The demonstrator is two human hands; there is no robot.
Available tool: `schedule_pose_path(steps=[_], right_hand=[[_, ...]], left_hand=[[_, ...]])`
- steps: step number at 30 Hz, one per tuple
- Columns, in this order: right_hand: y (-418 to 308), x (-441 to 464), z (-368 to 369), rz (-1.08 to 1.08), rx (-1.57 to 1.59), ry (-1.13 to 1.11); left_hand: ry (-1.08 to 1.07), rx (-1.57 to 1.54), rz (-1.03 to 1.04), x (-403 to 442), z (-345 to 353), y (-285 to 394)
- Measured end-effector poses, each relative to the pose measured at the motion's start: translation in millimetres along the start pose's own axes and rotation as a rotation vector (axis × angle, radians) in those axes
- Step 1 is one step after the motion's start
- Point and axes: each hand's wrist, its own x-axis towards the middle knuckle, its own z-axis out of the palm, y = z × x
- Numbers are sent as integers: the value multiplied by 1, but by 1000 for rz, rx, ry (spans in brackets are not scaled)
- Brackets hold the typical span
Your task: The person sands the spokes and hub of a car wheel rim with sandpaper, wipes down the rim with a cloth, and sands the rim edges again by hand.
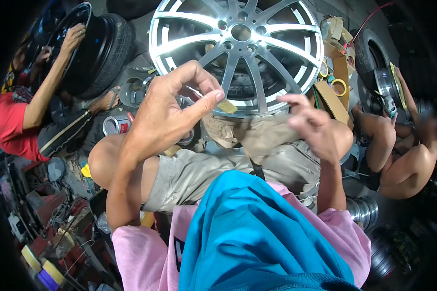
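Note:
My left hand is closed in a pinch above my lap, thumb against forefinger. A small yellowish strip shows at its thumb tip; its exact kind I cannot make out. Right in front, a silver multi-spoke wheel rim rests face up, its lower edge close to both hands. My right hand hovers at the rim's lower right, fingers partly bent and smeared by motion. Whether it holds anything does not show.
A cardboard box with tape rolls stands right of the rim. On the left, a person in red handles a black wheel. Another person at right works on a rim. A paint can sits near my left knee.

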Motion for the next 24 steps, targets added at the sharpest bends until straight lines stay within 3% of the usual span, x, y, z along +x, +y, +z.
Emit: schedule_pose_path(steps=[3, 5, 6, 8, 11, 12, 14, 24], right_hand=[[-7, 6, -16, -45, 877, 251], [5, 14, -27, -66, 1035, 170], [-2, 25, -24, 39, 1054, 330], [-17, 51, -18, 88, 769, 438], [19, 94, -21, -1, -206, 268], [30, 107, -20, -1, -213, 265], [49, 134, -20, -257, -695, 196], [69, 198, -21, -230, -1096, 65]], left_hand=[[-68, 64, -1, -1, 3, 3], [-109, 101, 0, -1, 5, 3], [-123, 129, 38, 0, 7, 4], [-139, 164, 76, 0, 10, 4], [-171, 206, 67, -4, 11, 2], [-167, 201, 70, -6, 11, 2], [-187, 221, 48, -8, 12, 1], [-236, 317, 39, -12, 4, 4]])
